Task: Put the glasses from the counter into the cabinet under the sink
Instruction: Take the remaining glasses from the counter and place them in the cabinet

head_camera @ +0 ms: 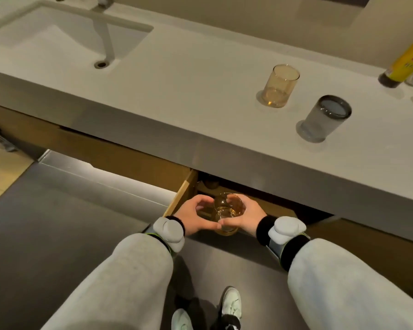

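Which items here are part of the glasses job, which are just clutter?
Job: amber glass in both hands, left hand, right hand, amber glass on counter, grey glass on counter, open cabinet.
Clutter: yellow bottle, sink, faucet.

Single head cam, wide-angle, worn high, pitched fwd and steeply down. Counter (177, 75) runs diagonally across upper frame, sink (58, 32) top-left corner, bottle (408, 60) cut off at right edge. Open cabinet (184, 194) under counter sits mid-frame, fairly close. Wearer's own sleeves fill the bottom, shoes (231, 303) at lower edge. Edges bow from lens distortion. No 2nd view, so no overlap.
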`<state>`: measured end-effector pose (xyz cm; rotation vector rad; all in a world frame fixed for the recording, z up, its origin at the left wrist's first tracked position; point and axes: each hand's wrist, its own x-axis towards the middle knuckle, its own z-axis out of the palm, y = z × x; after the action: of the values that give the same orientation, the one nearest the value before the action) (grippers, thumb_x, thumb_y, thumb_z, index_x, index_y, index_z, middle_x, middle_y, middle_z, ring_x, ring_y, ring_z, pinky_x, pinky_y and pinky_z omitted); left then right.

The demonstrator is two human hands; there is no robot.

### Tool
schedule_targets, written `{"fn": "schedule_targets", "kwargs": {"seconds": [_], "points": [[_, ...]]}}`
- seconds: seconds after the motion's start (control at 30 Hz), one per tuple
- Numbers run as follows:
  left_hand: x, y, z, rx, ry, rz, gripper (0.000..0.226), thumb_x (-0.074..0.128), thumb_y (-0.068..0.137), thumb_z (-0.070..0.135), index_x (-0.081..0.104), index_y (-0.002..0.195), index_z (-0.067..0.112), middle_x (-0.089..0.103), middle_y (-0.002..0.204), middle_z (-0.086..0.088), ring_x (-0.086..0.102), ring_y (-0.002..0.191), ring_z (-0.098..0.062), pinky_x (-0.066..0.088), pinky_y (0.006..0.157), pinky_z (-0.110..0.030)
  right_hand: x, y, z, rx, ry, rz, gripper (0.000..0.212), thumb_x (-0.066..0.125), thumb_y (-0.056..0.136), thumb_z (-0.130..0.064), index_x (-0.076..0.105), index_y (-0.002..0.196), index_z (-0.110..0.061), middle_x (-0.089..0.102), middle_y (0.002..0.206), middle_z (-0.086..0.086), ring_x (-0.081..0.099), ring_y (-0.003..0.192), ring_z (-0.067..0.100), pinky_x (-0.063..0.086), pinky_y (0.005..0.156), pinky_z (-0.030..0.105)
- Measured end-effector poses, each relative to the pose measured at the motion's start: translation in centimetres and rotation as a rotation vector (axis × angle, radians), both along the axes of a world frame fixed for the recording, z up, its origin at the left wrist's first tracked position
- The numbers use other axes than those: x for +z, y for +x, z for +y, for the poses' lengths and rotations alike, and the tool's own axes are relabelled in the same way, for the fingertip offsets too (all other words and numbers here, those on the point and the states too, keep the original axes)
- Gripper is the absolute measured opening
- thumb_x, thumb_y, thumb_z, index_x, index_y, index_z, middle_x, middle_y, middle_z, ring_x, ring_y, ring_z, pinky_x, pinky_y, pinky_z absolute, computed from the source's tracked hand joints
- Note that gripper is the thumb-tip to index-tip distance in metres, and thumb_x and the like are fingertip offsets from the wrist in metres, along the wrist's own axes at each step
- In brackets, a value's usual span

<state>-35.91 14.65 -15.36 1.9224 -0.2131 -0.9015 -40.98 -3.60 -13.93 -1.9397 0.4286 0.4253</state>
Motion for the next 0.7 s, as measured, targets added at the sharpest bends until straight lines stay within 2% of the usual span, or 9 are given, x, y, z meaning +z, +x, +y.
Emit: {"fn": "schedule_targets", "kwargs": {"seconds": [0.07, 0.2, 0.37, 0.47, 0.7], "points": [[-2.3, -0.1, -0.1, 0.017, -0.014, 0.036, 0.066, 0.082, 0.069, 0.015, 0.050, 0.126, 0.022, 0.052, 0.133, 0.002, 0.043, 0.128, -0.014, 0.036, 0.100, -0.030, -2.5, -0.2, 0.1, -0.021, 0.008, 0.016, 0.076, 0.089, 0.058, -0.019, 0.052, 0.125, -0.017, 0.060, 0.117, -0.001, 0.057, 0.110, 0.016, 0.047, 0.093, 0.027], [-6.2, -1.1, 0.0, 0.094, -0.013, 0.083, 0.058, 0.075, 0.071, 0.005, 0.053, 0.122, 0.023, 0.054, 0.130, 0.001, 0.045, 0.129, -0.018, 0.039, 0.106, -0.035, -6.8, -1.2, 0.3, -0.072, -0.025, 0.031, 0.078, 0.091, 0.052, -0.022, 0.054, 0.121, -0.021, 0.062, 0.115, -0.002, 0.059, 0.109, 0.017, 0.049, 0.097, 0.037], [-10.7, -1.4, -0.4, 0.103, -0.009, 0.092, 0.060, 0.072, 0.074, 0.002, 0.050, 0.127, 0.020, 0.051, 0.133, 0.002, 0.043, 0.129, -0.015, 0.035, 0.098, -0.024, -11.3, -1.4, -0.3, -0.081, -0.009, 0.063, 0.077, 0.089, 0.056, -0.019, 0.052, 0.124, -0.020, 0.061, 0.112, -0.005, 0.058, 0.107, 0.014, 0.049, 0.093, 0.031], [-13.2, -1.3, -1.1, 0.108, -0.004, 0.103, 0.063, 0.072, 0.075, 0.003, 0.048, 0.130, 0.022, 0.050, 0.134, 0.004, 0.042, 0.130, -0.014, 0.033, 0.099, -0.025, -13.8, -1.1, -1.0, -0.092, -0.016, 0.071, 0.078, 0.088, 0.057, -0.020, 0.050, 0.125, -0.020, 0.060, 0.113, -0.004, 0.057, 0.107, 0.014, 0.049, 0.092, 0.029], [-18.2, 1.0, -3.8, 0.137, -0.031, 0.097, 0.060, 0.070, 0.077, 0.007, 0.049, 0.131, 0.021, 0.051, 0.135, 0.004, 0.042, 0.131, -0.013, 0.035, 0.106, -0.030, -19.3, 1.8, -3.3, -0.167, -0.033, 0.032, 0.083, 0.090, 0.054, -0.020, 0.051, 0.127, -0.016, 0.062, 0.114, -0.001, 0.058, 0.107, 0.016, 0.048, 0.096, 0.034]]}}
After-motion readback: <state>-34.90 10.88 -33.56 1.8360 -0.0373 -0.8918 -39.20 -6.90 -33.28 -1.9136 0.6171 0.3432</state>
